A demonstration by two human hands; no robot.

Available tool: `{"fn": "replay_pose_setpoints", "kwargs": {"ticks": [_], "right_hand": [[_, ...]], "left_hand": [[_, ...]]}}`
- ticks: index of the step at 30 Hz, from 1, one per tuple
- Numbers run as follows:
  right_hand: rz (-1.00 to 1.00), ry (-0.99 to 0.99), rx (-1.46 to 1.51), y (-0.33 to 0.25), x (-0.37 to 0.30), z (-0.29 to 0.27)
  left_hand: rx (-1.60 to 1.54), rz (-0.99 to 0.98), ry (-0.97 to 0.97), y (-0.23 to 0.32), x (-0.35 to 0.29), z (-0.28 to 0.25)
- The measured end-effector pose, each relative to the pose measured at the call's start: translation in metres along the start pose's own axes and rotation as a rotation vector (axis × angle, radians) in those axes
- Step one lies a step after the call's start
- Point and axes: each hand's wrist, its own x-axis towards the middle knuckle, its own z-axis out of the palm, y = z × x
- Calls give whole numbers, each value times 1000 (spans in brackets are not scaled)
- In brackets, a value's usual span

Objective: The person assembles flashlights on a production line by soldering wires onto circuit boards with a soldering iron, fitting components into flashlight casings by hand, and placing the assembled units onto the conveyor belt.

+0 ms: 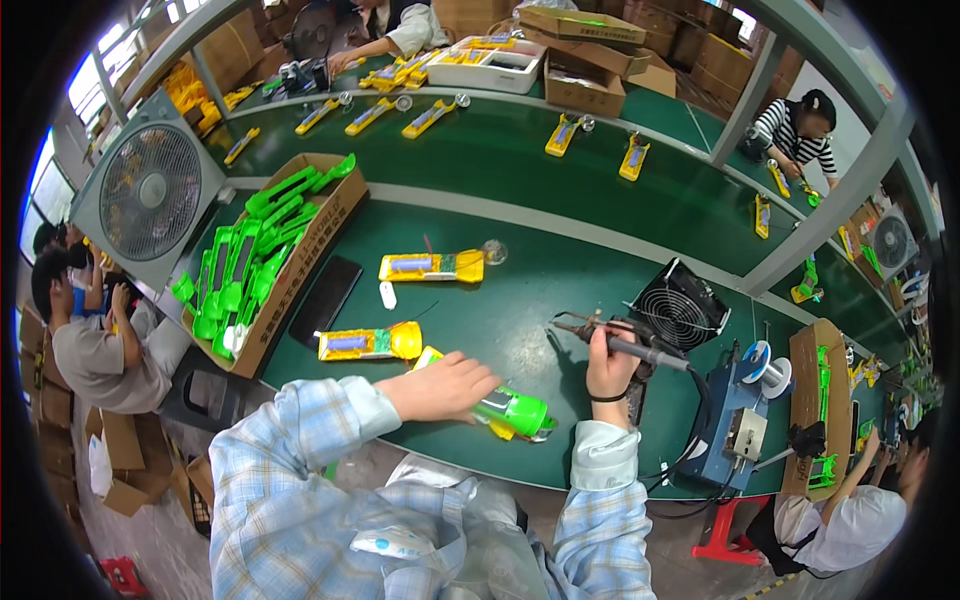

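My left hand (445, 388) is closed over a green and yellow flashlight (518, 408) near the table's front edge, hiding its middle. Raised to the right, my right hand (610, 368) grips a soldering iron (645, 350); its metal tip points left above the green table. Left of my left hand lies an open yellow flashlight housing (370, 342) with a purple cell and a small green board inside. Farther back is another yellow housing (430, 267), with a clear round lens beside its right end and a white tag below it.
A carton (300, 265) of green casings stands at left, beside a dark flat case (325, 302) and a grey fan (150, 190). At right are a black fan (680, 305), a blue box-shaped device (722, 425) and a solder spool (768, 372). Behind runs a belt (490, 150) with yellow housings.
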Motion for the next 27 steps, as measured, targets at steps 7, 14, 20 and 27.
{"fn": "replay_pose_setpoints", "kwargs": {"ticks": [7,14,20,27], "right_hand": [[-49,18,43,2,3,5],[-26,-119,56,2,5,1],[-53,-257,-110,-10,12,-1],[-92,-138,23,-9,11,-2]], "left_hand": [[-486,-241,140,-61,25,-74],[-401,-353,161,-185,196,-75],[-258,-480,-16,-239,282,13],[-649,-771,107,-318,327,-17]]}}
